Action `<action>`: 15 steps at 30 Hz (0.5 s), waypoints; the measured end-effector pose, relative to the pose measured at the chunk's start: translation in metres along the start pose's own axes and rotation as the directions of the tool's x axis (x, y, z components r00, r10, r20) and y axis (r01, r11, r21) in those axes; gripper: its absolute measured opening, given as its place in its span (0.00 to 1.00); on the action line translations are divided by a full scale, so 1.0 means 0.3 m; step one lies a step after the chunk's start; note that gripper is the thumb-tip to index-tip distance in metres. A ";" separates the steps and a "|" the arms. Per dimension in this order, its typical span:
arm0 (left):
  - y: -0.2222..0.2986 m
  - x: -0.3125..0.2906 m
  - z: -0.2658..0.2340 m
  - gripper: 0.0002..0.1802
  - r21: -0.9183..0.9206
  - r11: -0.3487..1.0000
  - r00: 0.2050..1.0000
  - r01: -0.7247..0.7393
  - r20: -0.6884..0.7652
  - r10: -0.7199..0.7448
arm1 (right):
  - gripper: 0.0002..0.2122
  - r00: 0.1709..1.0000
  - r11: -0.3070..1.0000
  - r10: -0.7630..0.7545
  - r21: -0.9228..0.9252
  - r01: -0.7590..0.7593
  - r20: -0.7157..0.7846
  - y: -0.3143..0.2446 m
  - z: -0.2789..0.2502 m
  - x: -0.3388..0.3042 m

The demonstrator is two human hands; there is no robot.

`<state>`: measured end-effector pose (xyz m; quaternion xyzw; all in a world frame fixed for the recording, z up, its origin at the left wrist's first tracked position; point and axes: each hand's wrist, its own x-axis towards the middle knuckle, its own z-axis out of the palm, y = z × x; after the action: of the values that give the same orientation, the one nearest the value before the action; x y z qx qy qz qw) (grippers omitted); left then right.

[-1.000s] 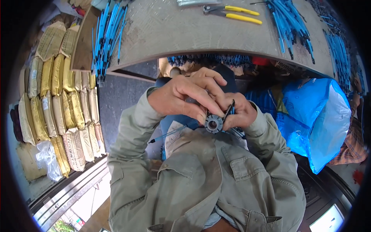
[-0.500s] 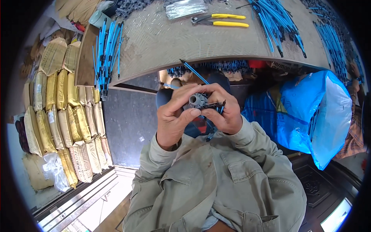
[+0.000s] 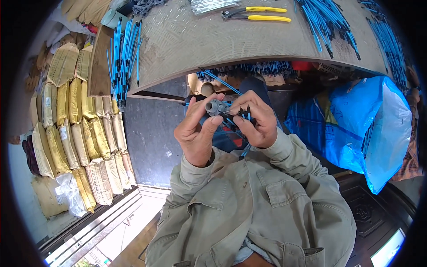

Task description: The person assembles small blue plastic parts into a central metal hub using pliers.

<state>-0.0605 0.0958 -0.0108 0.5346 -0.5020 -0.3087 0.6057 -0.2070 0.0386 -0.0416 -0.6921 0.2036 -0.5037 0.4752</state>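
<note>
A grey plastic hub (image 3: 215, 107) with a round hollow end sits between the fingers and thumb of my left hand (image 3: 195, 133). My right hand (image 3: 259, 121) is closed just right of it, pinching the black joints of a cluster of blue rods (image 3: 231, 123). Thin wire-like strands show between the hub and the right fingertips. One long blue rod (image 3: 220, 81) sticks out beyond my hands toward the table edge. How the rods meet the hub is partly hidden by my fingers.
Ahead is a table (image 3: 187, 49) bearing yellow-handled pliers (image 3: 267, 18), a bundle of clear thin strips (image 3: 213, 5) and piles of blue rods (image 3: 327, 26). More rods (image 3: 125, 62) overhang its left end. A blue plastic bag (image 3: 347, 120) stands right; stacked packages (image 3: 73, 129) line the left.
Both hands have drawn a little apart, and the hub has moved left with my left hand. More of the blue rods and black joints now shows beside my right fingers.
</note>
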 end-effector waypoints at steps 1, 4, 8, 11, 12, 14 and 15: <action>-0.001 -0.001 0.002 0.19 -0.001 1.000 1.000 0.002 0.002 -0.002 | 0.05 1.000 1.000 0.003 -0.001 -0.003 -0.002 0.000 0.001 0.001; -0.003 0.000 0.007 0.20 -0.076 0.995 0.998 0.063 -0.025 -0.065 | 0.04 0.999 1.000 -0.015 -0.026 0.014 -0.030 0.001 0.011 0.012; -0.023 0.012 -0.002 0.21 -0.121 0.992 0.999 0.030 0.024 -0.027 | 0.04 0.998 1.000 0.000 0.024 -0.002 0.069 0.015 -0.008 0.037; -0.037 0.033 -0.018 0.22 -0.185 0.982 0.995 0.038 0.097 -0.020 | 0.04 0.995 1.000 -0.002 -0.003 0.002 0.104 0.020 -0.011 0.047; -0.040 0.040 -0.023 0.23 -0.217 0.975 0.991 0.043 0.133 -0.014 | 0.04 0.993 1.000 -0.003 -0.018 0.005 0.121 0.019 -0.011 0.048; -0.045 0.059 -0.031 0.23 -0.206 0.978 0.985 0.024 0.172 0.012 | 0.05 0.991 0.999 0.037 -0.034 -0.033 0.125 0.010 -0.014 0.044; -0.047 0.071 -0.031 0.23 -0.200 0.980 0.975 0.004 0.217 0.040 | 0.05 0.990 0.996 0.077 -0.055 -0.071 0.122 0.006 -0.017 0.041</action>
<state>-0.0430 0.0764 -0.0177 0.4293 -0.5374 -0.4088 0.5997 -0.2060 0.0261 -0.0368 -0.7259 0.2118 -0.4365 0.4875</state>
